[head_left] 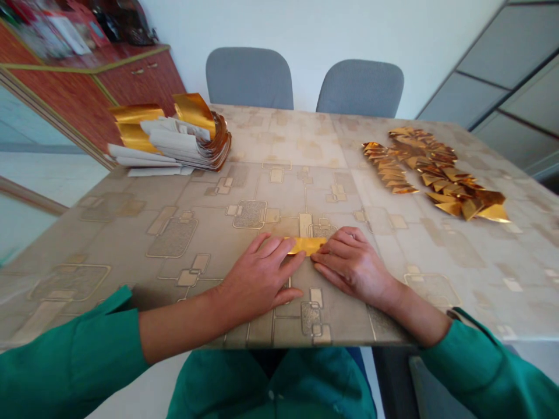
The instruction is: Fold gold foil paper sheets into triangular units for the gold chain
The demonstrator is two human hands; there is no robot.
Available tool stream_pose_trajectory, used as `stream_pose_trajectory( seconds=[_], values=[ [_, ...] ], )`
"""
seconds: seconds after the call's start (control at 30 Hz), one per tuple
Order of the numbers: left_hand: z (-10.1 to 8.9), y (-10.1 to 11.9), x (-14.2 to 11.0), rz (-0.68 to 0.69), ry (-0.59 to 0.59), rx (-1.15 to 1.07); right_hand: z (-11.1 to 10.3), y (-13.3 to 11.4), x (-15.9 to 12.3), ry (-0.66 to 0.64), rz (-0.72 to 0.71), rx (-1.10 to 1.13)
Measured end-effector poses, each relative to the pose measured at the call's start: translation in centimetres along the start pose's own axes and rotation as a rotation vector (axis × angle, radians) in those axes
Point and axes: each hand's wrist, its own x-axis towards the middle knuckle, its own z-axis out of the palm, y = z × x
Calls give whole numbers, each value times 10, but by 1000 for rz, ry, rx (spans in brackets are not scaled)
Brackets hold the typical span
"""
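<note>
A small strip of gold foil paper (307, 245) lies flat on the patterned table (174, 233) right in front of me. My left hand (258, 277) rests on its left end, fingers stretched out and pressing down. My right hand (351, 263) presses the right end, fingers together and laid flat on it. Most of the strip is covered by my fingers; only its middle shows. Both sleeves are green.
A stack of gold and white foil sheets (174, 137) sits at the far left corner. Rows of several folded gold pieces (432, 171) lie at the far right. Two grey chairs (248, 77) stand behind the table. A red cabinet (109, 75) is at the left.
</note>
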Motion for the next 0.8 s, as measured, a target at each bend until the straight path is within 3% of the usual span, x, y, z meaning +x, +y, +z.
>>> stream_pose_trajectory(
  seconds=[0.27,0.43,0.8],
  values=[
    [-4,-4,-21,-26,15,35,1,-1,1,-33,0,-42],
    [1,-5,-23,-15,42,-14,-2,-2,1,-9,-55,-72],
    [2,-10,-26,18,87,3,-15,6,-17,22,-28,-51]
  ],
)
